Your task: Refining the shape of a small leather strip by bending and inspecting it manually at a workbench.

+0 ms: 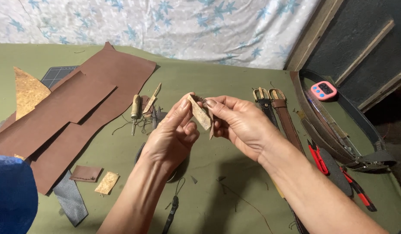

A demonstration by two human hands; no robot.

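Observation:
Both hands meet above the middle of the green table cover [200, 82]. My left hand [172, 134] and my right hand [237, 123] pinch a small tan leather strip [200, 113] between thumbs and fingers, holding it tilted in the air. A second thin strip hangs behind it by my right fingers. Just beyond the hands lie a wooden-handled awl [135, 108], a small tan leather scrap [152, 100] and some dark thread.
Large brown leather sheets [85, 102] and a tan piece [28, 91] lie at left. Two buckled belts [278, 112] lie at right, beside a coiled belt [334, 143], red-handled cutters [318, 159] and a pink timer [323, 90]. Small scraps [96, 177] sit near front left.

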